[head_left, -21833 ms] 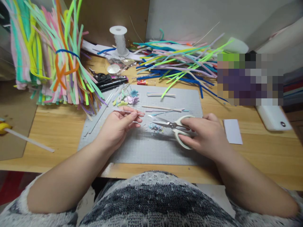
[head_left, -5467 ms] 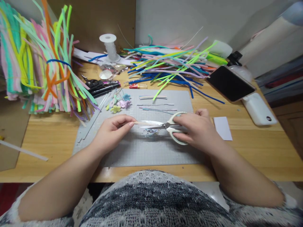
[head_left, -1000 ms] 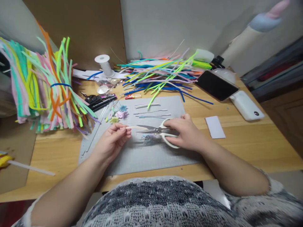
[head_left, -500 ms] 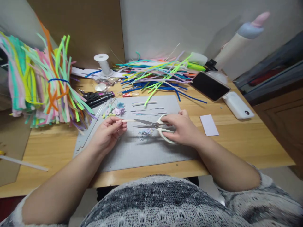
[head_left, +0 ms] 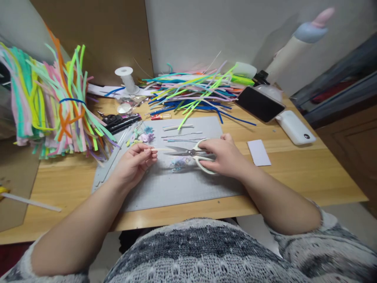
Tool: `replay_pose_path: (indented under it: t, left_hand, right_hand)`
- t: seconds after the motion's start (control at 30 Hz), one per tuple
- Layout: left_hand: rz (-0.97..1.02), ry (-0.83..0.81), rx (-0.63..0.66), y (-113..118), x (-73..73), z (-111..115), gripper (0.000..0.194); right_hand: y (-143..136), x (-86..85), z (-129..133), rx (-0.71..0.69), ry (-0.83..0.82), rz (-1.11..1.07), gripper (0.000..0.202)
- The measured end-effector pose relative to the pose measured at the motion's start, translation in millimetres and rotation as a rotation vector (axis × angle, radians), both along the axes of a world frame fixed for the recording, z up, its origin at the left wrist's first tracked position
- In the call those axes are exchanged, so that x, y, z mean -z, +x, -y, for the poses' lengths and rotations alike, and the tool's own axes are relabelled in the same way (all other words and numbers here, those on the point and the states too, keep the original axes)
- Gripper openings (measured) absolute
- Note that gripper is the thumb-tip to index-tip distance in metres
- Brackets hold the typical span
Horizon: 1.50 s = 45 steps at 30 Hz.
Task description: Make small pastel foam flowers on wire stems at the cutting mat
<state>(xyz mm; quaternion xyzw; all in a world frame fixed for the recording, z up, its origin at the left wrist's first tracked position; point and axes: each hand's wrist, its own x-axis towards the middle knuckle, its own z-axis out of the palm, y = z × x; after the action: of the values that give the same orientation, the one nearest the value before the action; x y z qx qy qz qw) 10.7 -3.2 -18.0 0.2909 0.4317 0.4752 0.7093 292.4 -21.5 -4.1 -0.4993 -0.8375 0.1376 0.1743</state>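
Observation:
My left hand (head_left: 136,161) pinches a thin pale stem (head_left: 159,149), whose free end points right toward the scissors. My right hand (head_left: 225,156) grips the white-handled scissors (head_left: 191,152) with fingers in the loops. Their blades are slightly parted, tips pointing left, close to the pale stem. Below the blades, small bluish and purple pieces (head_left: 178,164) lie on the grey mat (head_left: 165,190). Several thin stems (head_left: 182,135) lie on the mat beyond the scissors. Pastel flower-like pieces (head_left: 144,135) rest just past my left hand.
A big bundle of colourful pipe cleaners (head_left: 70,106) stands at the left. Loose ones (head_left: 194,88) are heaped at the back, beside a white spool (head_left: 127,80). At the right are a phone (head_left: 260,104), a white device (head_left: 296,127) and a white card (head_left: 259,152).
The scissor blades look slightly less parted. The view has shifted a little, and both hands hold nearly the same positions.

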Motion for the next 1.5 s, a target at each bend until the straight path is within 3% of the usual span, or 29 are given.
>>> replay_pose_path:
  t: [1.5]
  left_hand:
    - [0.096,-0.075,0.039,0.9,-4.6,4.9,0.024]
  right_hand:
    - [-6.1,-2.9,3.8,-0.009,-0.049,-0.020,0.026]
